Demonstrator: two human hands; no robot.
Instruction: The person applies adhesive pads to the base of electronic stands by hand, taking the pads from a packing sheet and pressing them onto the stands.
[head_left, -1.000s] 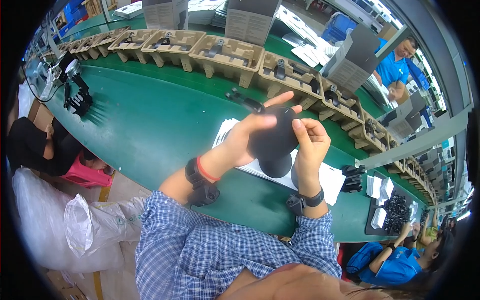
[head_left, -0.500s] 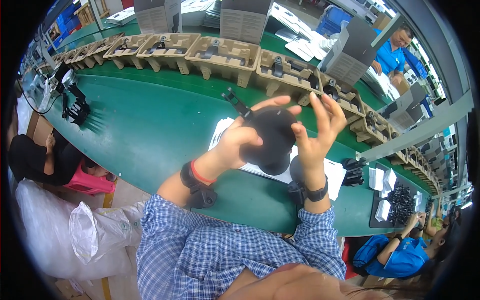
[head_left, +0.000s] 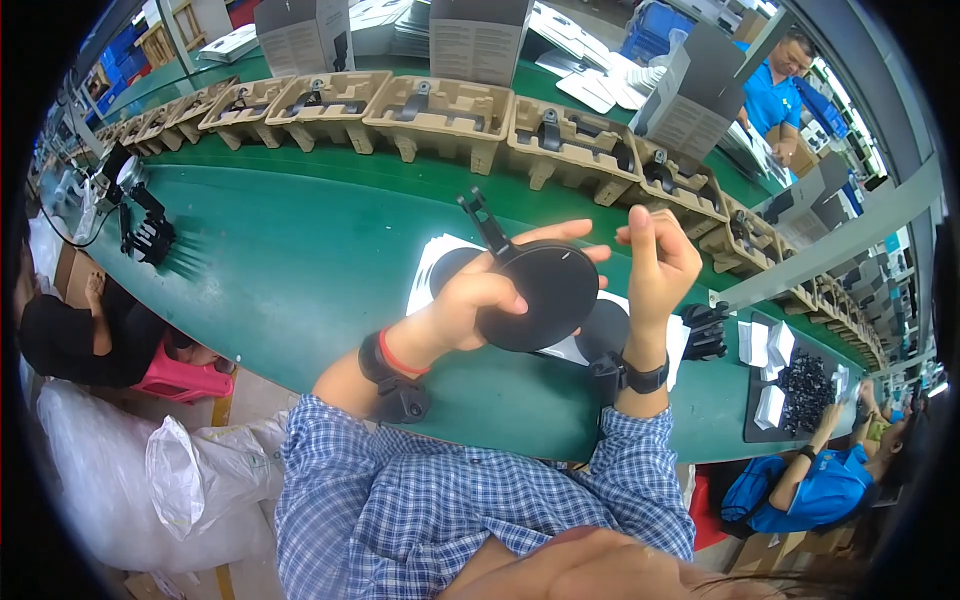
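My left hand grips a round black disc base, its thumb on the flat face and fingers behind it. A slim black hinged arm with a forked end sticks up from the disc's upper left edge. My right hand is raised to the right, apart from the disc, with thumb up and fingers curled in. Whatever those fingers may hold is hidden. Below the hands lie white sheets. Another black disc rests on them by my right wrist, and a third dark disc shows behind my left hand.
A row of brown moulded trays with black parts runs along the far side. Black arm pieces lie to the right, before a dark mat with small parts. A black bracket stands left. Co-workers sit left and right; another stands opposite.
My right hand has drawn away from the disc, its spread fingers now curled in. The disc in my left hand has tilted so its flat face shows more fully.
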